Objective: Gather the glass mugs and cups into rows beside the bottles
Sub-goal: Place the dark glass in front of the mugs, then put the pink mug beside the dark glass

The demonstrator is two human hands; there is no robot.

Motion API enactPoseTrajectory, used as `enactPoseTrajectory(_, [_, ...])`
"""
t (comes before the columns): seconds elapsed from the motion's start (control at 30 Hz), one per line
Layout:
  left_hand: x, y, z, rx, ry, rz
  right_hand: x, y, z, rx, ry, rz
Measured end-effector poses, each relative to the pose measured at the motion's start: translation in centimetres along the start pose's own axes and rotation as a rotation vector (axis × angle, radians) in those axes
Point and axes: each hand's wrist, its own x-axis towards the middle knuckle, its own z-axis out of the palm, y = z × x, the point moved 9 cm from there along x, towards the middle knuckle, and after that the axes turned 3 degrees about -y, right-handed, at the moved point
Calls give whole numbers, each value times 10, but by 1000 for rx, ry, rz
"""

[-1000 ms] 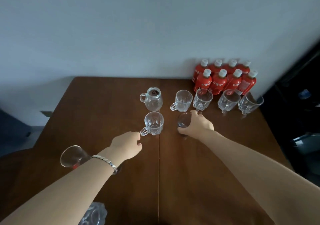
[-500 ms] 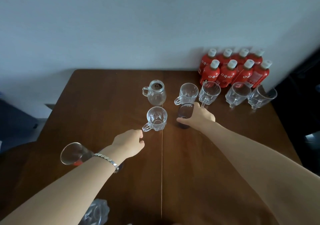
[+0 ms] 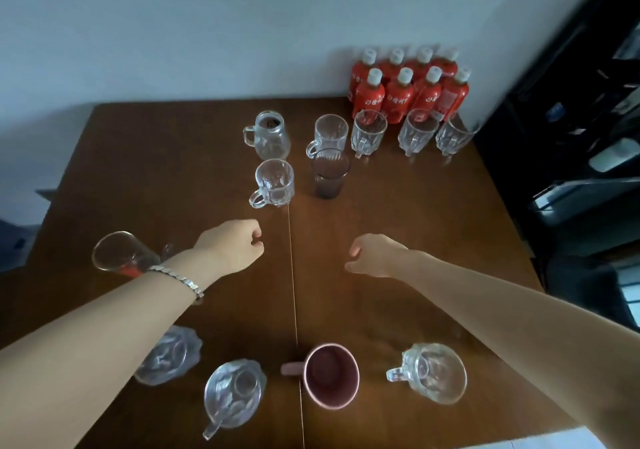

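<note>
Four clear glass mugs [image 3: 369, 131] lined beside red bottles [image 3: 398, 95]; near-edge ribbed glass mug [image 3: 429, 372] still ungathered. Left hand [image 3: 232, 249], right hand [image 3: 375, 256] loosely curled, empty.

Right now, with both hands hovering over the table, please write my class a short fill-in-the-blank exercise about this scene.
1. The red bottles number ____.
2. The left hand and right hand each hold ____.
3. The bracelet is on the ____ wrist.
4. The pink mug sits at the table's ____ edge.

Missing words: eight; nothing; left; near
</note>
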Motion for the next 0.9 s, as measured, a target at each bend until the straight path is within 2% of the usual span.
enactPoseTrajectory(0.2, [-28, 7, 25, 0, -27, 52, -46, -39, 59, -39, -68, -141])
enactPoseTrajectory(0.37, [-42, 10, 41, 29, -69, 116, -76, -67, 113, -341, -122, -217])
enactPoseTrajectory(0.47, [-46, 9, 45, 43, -76, 139, -77, -66, 130, -417, -117, -199])
enactPoseTrajectory(0.7, [-48, 16, 56, 116, -111, 223, -85, -58, 127, -249, -17, -137])
enactPoseTrajectory(0.8, [-42, 21, 53, 107, -118, 220, -80, -36, 104, -71, 57, -72])
enactPoseTrajectory(0.9, [-33, 31, 45, 91, -106, 216, -66, -8, 62, -22, 142, -6])
